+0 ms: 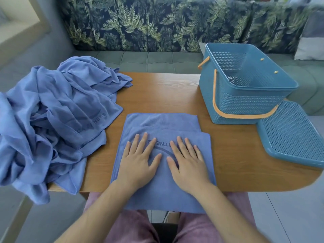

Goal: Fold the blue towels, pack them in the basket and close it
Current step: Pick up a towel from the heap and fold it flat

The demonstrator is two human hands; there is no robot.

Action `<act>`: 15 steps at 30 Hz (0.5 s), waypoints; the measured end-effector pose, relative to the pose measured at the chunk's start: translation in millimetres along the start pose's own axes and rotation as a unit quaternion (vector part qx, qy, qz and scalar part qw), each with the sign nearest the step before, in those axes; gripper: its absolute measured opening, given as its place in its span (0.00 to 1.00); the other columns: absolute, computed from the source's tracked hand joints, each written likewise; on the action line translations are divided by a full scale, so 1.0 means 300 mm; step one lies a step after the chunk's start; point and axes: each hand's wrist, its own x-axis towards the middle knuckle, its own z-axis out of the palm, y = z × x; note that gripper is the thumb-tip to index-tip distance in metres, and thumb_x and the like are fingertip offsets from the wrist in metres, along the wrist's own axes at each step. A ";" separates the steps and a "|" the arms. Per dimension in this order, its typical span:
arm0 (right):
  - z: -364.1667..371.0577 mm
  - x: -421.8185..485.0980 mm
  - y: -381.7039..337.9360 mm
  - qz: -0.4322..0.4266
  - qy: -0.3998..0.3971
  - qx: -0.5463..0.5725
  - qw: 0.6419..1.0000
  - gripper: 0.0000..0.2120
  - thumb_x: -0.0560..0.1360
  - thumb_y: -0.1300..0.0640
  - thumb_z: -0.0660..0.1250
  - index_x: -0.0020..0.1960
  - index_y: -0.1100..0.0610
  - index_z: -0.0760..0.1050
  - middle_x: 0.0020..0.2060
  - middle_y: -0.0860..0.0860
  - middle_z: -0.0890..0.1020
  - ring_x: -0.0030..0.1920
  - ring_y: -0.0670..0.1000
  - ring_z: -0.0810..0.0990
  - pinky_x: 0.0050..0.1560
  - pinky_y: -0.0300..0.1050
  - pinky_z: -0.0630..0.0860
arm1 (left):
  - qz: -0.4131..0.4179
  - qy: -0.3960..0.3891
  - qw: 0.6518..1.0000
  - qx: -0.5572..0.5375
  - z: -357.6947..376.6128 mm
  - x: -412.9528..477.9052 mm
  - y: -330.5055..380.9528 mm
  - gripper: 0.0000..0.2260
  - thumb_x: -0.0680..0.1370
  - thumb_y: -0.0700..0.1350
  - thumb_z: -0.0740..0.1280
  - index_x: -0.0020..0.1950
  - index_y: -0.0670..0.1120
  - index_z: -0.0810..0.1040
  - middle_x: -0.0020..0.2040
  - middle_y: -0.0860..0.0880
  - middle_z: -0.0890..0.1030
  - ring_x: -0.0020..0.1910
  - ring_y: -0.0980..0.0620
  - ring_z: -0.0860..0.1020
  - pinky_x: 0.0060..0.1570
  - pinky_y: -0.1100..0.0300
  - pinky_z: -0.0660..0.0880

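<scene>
On the wooden table [157,95] right in front of the person there's one blue towel [163,193], partly folded, near edge hanging over the table's lip. Left hand [138,162] and right hand [188,163] both lie flat on it, fingers straight and spread, pressing the fold down and not gripping anything. So pretty early on, I'd say: just this one underway, and a big crumpled pile of blue towels [52,123] sits to the left. Blue plastic basket [245,85] at the far right looks empty, orange handle down, and its lid [294,134] lies off beside it.
</scene>
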 end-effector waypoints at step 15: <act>-0.056 0.204 0.252 0.022 0.218 0.072 0.973 0.09 0.69 0.51 0.64 0.48 0.49 0.77 0.44 0.43 0.75 0.47 0.50 0.75 0.52 0.49 0.63 | 0.115 0.111 0.979 -0.126 -0.089 0.250 -0.234 0.06 0.77 0.50 0.67 0.48 0.49 0.80 0.45 0.54 0.75 0.45 0.52 0.76 0.46 0.54 0.75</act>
